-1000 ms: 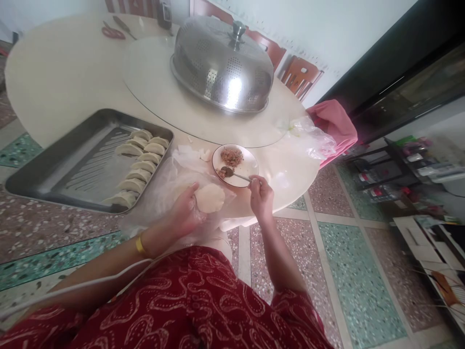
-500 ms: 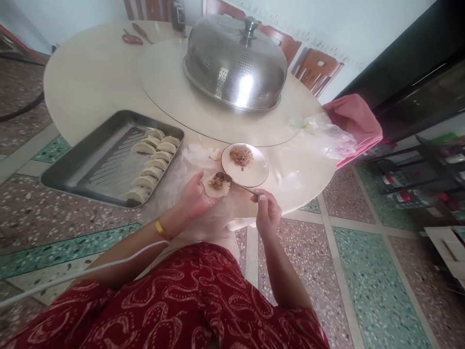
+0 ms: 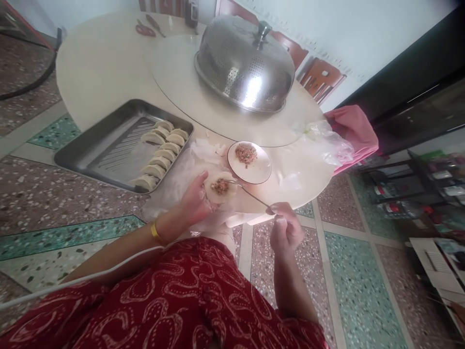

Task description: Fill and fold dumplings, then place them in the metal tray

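I see my left hand (image 3: 194,201) cupped under a round wrapper (image 3: 219,188) with a dab of filling (image 3: 219,186) at its middle, held over the table (image 3: 109,72) edge. My right hand (image 3: 285,228) pinches the spoon (image 3: 250,194) handle, its bowl touching the filling. A plate (image 3: 258,172) of filling sits just beyond; a tray (image 3: 98,150) of folded dumplings (image 3: 162,152) lies to the left. I judge the thin wrapper could sag or tear, and filling could cling to the spoon and drop.
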`<state>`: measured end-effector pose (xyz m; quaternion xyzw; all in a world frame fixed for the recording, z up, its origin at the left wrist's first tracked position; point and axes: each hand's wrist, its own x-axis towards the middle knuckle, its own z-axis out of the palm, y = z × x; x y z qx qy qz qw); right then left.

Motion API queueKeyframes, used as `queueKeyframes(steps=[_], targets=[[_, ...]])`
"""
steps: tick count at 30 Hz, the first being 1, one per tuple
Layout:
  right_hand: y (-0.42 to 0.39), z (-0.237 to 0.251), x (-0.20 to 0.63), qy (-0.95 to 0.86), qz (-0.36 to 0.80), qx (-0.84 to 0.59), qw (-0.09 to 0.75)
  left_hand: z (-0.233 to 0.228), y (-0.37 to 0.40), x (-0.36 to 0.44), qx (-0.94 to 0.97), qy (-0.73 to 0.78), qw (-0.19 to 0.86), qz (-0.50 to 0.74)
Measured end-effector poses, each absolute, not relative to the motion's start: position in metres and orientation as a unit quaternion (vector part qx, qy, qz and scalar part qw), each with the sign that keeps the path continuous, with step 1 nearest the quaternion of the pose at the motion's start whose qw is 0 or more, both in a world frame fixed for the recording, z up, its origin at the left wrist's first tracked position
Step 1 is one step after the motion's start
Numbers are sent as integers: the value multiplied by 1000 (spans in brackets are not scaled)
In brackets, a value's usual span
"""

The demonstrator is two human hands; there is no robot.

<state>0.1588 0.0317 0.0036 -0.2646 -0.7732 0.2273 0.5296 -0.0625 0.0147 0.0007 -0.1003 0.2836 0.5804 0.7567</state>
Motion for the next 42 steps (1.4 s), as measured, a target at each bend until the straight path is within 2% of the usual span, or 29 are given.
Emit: queueKeyframes(steps=[10,17,23,28,33,42], targets=[[25,0,163,-795,215,-263,503,4,5,-56,-80,263,779,564],[24,9,174,-799,193,-230,520,7,9,-57,-107,270,777,558],[18,10,187,-825,198,-221,482,9,9,-56,-109,262,782,556],[43,4,182,-775,108,-264,564,-2,11,-51,-113,267,786,545],[99,-14,168,-806,16,-348,479,-1,14,-48,-114,307,772,545],[137,-37,139,-863,-25,-292,411,8,17,-49,-124,336,763,539]])
